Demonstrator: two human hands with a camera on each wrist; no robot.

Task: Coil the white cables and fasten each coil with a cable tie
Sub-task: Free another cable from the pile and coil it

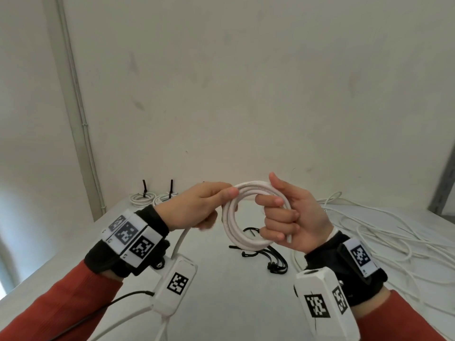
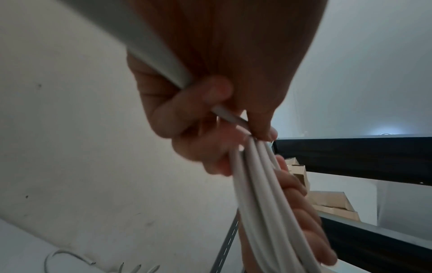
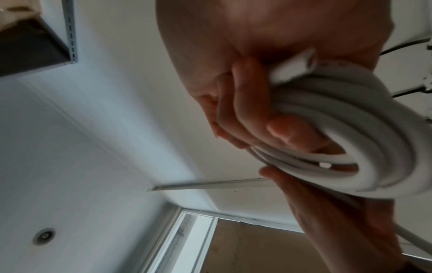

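Note:
A white cable coil (image 1: 230,217) of several loops is held upright above the table. My right hand (image 1: 293,217) grips its right side, fingers curled through the loops and thumb up behind them; the coil (image 3: 350,133) fills the right wrist view. My left hand (image 1: 204,205) pinches the coil's top left and holds the loose strand (image 1: 181,239) trailing down toward me. In the left wrist view the fingers (image 2: 187,110) curl round the strand, with the loops (image 2: 259,194) running below. Black cable ties (image 1: 268,254) lie on the table under the coil.
Two tied coils (image 1: 152,199) with black ties standing up sit at the table's back left by the wall. A tangle of loose white cable (image 1: 384,232) spreads over the right side of the table (image 1: 234,303). A shelf upright (image 1: 443,188) stands far right.

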